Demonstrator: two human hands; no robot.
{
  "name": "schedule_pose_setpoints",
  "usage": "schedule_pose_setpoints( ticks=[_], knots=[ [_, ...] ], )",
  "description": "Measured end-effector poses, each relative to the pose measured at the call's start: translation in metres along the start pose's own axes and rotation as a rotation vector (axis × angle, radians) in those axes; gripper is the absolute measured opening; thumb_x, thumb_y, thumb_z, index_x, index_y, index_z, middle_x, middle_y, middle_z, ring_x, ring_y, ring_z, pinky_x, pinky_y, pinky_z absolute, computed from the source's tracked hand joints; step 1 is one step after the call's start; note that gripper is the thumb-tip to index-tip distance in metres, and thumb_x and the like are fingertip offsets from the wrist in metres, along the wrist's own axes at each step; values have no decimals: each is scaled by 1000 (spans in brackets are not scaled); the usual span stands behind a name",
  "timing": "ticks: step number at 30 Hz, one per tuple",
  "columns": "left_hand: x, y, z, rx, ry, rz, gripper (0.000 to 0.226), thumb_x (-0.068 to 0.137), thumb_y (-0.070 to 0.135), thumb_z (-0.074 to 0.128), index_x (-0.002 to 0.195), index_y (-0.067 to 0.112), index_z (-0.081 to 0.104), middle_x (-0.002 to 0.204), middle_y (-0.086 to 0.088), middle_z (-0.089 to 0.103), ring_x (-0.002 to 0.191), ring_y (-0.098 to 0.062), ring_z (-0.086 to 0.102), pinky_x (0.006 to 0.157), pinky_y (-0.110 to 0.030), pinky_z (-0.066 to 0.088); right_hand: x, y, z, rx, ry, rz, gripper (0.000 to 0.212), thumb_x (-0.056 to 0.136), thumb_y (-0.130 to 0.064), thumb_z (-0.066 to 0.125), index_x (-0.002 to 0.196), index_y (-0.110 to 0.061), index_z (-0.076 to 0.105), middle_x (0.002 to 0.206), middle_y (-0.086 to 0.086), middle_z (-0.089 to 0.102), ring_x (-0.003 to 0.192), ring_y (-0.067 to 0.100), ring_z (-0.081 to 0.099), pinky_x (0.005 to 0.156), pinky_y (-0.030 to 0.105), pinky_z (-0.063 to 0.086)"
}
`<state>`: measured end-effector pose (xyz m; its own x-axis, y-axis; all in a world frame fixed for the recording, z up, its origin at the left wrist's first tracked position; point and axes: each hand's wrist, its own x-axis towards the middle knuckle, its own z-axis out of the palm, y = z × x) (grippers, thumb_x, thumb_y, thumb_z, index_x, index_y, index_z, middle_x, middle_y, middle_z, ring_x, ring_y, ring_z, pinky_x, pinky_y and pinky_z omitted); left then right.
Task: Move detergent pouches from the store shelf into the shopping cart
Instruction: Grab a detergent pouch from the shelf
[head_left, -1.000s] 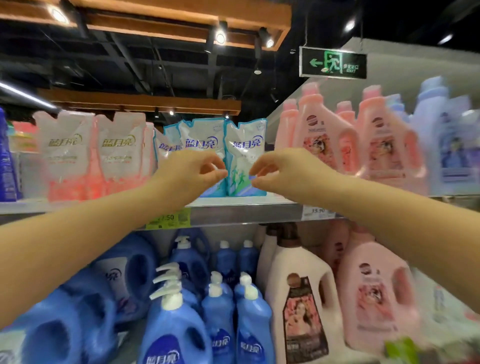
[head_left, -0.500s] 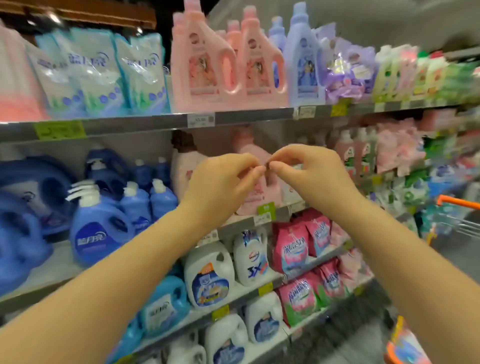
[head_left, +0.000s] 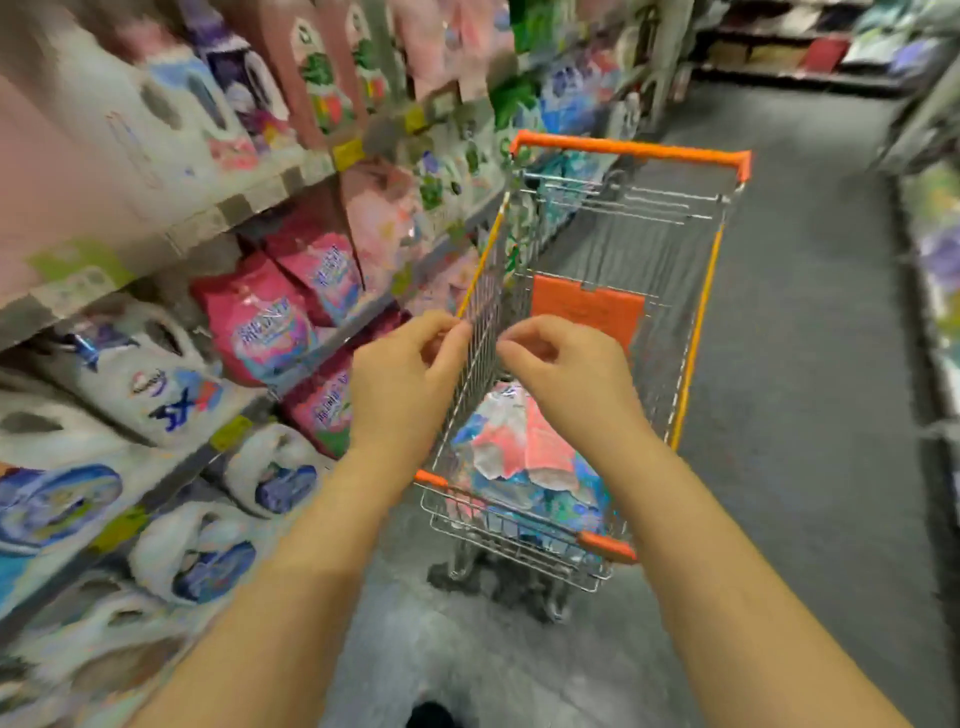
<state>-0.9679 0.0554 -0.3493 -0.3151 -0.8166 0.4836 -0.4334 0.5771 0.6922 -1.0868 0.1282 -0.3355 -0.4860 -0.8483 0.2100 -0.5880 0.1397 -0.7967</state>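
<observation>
L hand & R hand side by side, both w/ fingers curled in, thumb to fingertips, nothing visible in either. Pink/blue detergent pouches lie in shopping cart, just below R hand. Store shelf to left of L hand.

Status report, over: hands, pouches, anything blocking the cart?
Left hand and right hand curled, no pouch visible in either. Pouches lying in cart. Nothing blocking between hands and cart.
</observation>
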Motion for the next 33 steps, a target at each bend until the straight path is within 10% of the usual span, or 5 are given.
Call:
schedule_pose_setpoints(
  ticks=[11,21,28,33],
  knots=[
    [57,-90,195,-97,-230,-239,34,89,17,58,120,8,48,71,15,51,62,-5,52,65,-25,38,80,194,23,20,55,610,24,90,-27,57,111,-17,65,99,3,67,96,20,61,74,25,37],
    [26,-188,327,51,-796,-515,68,91,22,55,147,11,18,142,-17,38,125,-30,43,101,-38,37,105,314,137,43,-101,967,62,83,-33,56,140,-16,37,130,13,52,119,32,52,96,38,43],
    [6,-223,374,91,-843,-775,51,94,23,48,141,15,32,124,-13,59,110,-30,57,85,-32,41,115,367,190,-33,-319,1120,76,93,-50,42,151,-23,0,157,16,5,138,43,21,112,49,25],
    [15,-222,385,-163,-784,-1111,21,79,2,58,97,6,67,82,-10,69,67,-21,61,61,-24,50,114,372,189,-13,-297,1157,97,82,-42,58,149,-31,-11,150,18,20,132,40,35,109,47,32]
  ],
)
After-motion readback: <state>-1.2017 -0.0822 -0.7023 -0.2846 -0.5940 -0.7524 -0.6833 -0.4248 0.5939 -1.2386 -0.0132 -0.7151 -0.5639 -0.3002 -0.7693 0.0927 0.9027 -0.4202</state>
